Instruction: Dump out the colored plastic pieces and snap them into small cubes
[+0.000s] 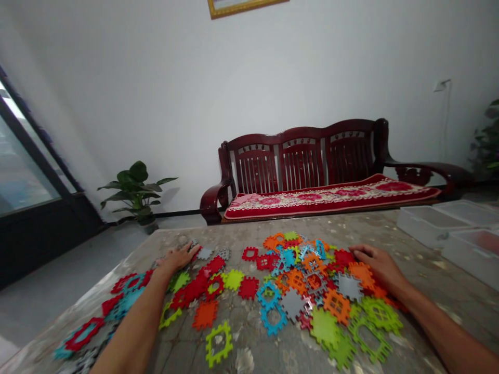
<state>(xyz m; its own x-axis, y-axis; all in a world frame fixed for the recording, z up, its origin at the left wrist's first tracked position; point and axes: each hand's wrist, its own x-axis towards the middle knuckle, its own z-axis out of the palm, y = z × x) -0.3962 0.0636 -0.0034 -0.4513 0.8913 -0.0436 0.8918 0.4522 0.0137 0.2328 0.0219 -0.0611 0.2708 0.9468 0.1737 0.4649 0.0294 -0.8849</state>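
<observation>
Interlocking toy tiles with toothed edges lie on the cloth-covered table [288, 353]. On the left, my left hand [180, 257] rests low with its fingers stretched out over grey tiles, beside a light grey tile [204, 253]. My right hand [376, 264] lies against the right edge of the big mixed pile, its fingers loosely extended near a red tile [343, 258] and an orange tile [362, 274]; some of its fingers are hidden. Between the hands are a red tile [248, 288], a lime tile [234, 279] and an orange tile [205, 315]. Neither hand visibly lifts a tile.
Translucent plastic boxes [429, 223] stand at the table's right side. Beyond the table is a dark red wooden bench [300, 161] with a patterned red cover [331, 197]. A potted plant [136, 192] sits on the floor at the left, near a dark-framed door [47, 234].
</observation>
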